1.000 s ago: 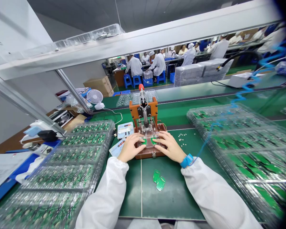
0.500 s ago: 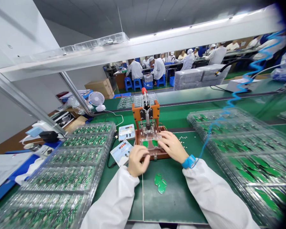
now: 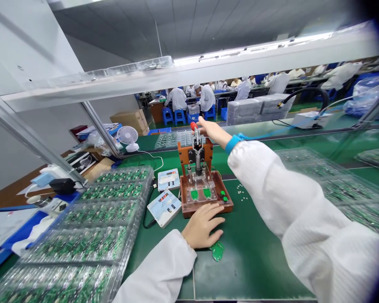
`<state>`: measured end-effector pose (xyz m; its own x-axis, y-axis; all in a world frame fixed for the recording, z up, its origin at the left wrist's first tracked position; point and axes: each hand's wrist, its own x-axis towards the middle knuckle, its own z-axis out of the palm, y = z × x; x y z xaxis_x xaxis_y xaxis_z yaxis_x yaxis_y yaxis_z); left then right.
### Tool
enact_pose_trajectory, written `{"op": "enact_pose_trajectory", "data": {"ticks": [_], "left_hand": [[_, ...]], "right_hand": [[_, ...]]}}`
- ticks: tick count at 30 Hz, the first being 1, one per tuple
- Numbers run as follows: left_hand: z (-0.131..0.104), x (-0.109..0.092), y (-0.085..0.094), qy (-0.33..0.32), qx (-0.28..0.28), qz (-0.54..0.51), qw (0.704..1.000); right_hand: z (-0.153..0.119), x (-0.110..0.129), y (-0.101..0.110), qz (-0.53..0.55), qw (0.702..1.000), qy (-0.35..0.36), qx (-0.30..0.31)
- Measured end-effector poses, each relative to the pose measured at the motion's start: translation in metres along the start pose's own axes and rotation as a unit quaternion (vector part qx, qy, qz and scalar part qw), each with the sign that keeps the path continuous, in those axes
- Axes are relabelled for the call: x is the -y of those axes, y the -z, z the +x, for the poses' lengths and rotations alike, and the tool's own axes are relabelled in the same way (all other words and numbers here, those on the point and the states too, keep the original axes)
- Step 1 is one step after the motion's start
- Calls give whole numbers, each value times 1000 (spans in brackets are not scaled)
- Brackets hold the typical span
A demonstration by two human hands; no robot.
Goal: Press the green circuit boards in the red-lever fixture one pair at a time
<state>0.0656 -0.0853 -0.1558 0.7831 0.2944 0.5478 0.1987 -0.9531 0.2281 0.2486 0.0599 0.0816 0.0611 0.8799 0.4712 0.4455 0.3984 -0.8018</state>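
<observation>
A test fixture (image 3: 189,206) with a brown base and an orange upright stands in the middle of the bench. Two green circuit boards (image 3: 206,193) lie side by side in it, under a clear plate. My right hand (image 3: 213,130) is at the red knob (image 3: 193,126) on top of the fixture's lever, fingers stretched out beside it; whether they touch is unclear. My left hand (image 3: 204,226) is spread palm down in front of the base. It partly covers a loose green circuit board (image 3: 217,251) on the bench.
Two small meters (image 3: 164,207) with red digits sit left of the fixture. Stacked clear trays of boards (image 3: 94,219) fill the left, with more trays (image 3: 344,185) behind my right sleeve. A white fan (image 3: 128,135) stands further back. Tiny white pieces (image 3: 241,191) lie right of the fixture.
My right hand has risen from the clear plate to the red knob. My left hand has moved right and spread out, now over part of the loose board.
</observation>
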Motion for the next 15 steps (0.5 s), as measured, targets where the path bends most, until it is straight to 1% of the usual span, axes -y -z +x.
{"op": "enact_pose_trajectory", "data": {"ticks": [2, 3, 4, 6, 7, 8, 10, 12, 13, 15], "left_hand": [[0, 0, 0, -3, -7, -3, 1000], [0, 0, 0, -4, -9, -4, 1000], [1, 0, 0, -4, -10, -5, 1000], [1, 0, 0, -3, -6, -6, 1000], [1, 0, 0, -2, -4, -7, 1000], [1, 0, 0, -2, -2, -8, 1000], [1, 0, 0, -5, -3, -7, 1000], [1, 0, 0, -7, -5, -5, 1000], [2, 0, 0, -7, -6, -4, 1000], [2, 1, -1, -6, -2, -4, 1000]], "right_hand": [[13, 20, -2, 16, 999, -5, 30], [12, 30, -2, 25, 999, 12, 30], [6, 39, -1, 33, 998, 44, 19], [-20, 55, 4, 38, 989, 138, -19], [-39, 61, 6, 31, 981, 188, -42], [-60, 64, 8, 11, 973, 221, -61], [-102, 66, 8, -39, 960, 267, -77], [-134, 62, 4, -85, 946, 301, -91], [-145, 58, 1, -101, 940, 311, -99], [-159, 48, -6, -118, 933, 320, -112]]}}
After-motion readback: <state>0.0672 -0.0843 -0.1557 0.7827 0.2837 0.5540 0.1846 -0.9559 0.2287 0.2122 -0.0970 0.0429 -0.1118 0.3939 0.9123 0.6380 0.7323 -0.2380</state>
